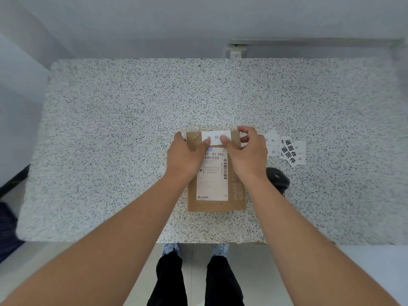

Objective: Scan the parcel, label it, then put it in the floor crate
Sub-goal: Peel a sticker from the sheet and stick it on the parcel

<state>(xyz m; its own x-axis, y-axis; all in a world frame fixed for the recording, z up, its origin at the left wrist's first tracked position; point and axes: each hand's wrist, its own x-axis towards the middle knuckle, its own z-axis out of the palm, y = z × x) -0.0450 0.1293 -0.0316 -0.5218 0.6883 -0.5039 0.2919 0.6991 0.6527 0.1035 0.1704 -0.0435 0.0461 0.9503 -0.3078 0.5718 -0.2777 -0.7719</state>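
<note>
A flat brown cardboard parcel [237, 195] lies on the speckled table [132, 120], with a white shipping slip [212, 184] on its top face. A small white label [215, 136] with black characters lies across the parcel's far end. My left hand [185, 157] grips the parcel's far left corner while its thumb presses on the label. My right hand [247, 151] rests over the far right corner, thumb down on the same label. Both hands hide the top of the shipping slip.
A heap of loose white labels [287, 149] with black print lies just right of the parcel. A black handheld scanner [278, 178] sits on the table behind my right wrist. The table's near edge is above my shoes; a wall runs behind the table.
</note>
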